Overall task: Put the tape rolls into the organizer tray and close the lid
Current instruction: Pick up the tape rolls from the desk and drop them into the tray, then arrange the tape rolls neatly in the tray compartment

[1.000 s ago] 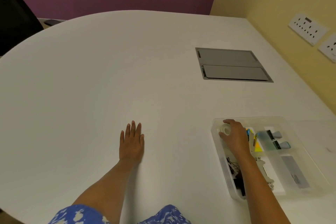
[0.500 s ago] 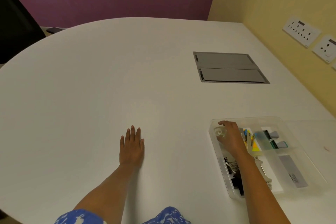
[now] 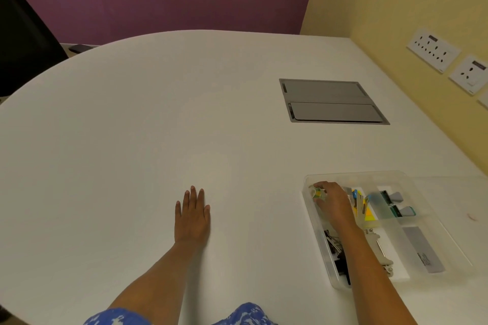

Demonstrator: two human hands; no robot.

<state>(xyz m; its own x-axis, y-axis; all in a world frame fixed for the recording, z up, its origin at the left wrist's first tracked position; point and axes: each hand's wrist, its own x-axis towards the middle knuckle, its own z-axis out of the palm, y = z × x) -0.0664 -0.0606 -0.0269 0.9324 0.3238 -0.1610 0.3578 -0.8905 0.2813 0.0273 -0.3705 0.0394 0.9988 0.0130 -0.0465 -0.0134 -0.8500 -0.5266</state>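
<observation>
A clear plastic organizer tray [image 3: 353, 174] lies on the white table at the right. My right hand [image 3: 333, 200] reaches into its far-left compartment, fingers curled around a small tape roll [image 3: 317, 192] with green and yellow on it, low against the tray floor. Binder clips [image 3: 333, 241], a stapler-like tool [image 3: 380, 253], sticky notes [image 3: 367, 215] and a grey card [image 3: 423, 249] fill other compartments. The clear lid [image 3: 464, 208] lies open flat to the tray's right. My left hand [image 3: 192, 215] rests flat on the table, fingers spread, apart from the tray.
A grey recessed cable hatch [image 3: 331, 100] sits in the table beyond the tray. Wall sockets [image 3: 433, 50] line the yellow wall at right. A black chair [image 3: 23, 37] stands at the far left. White tabletop stretches between my hands.
My right hand has shifted slightly toward the tray's far-left corner with the tape roll, which now shows green and yellow. My left hand stays flat in place.
</observation>
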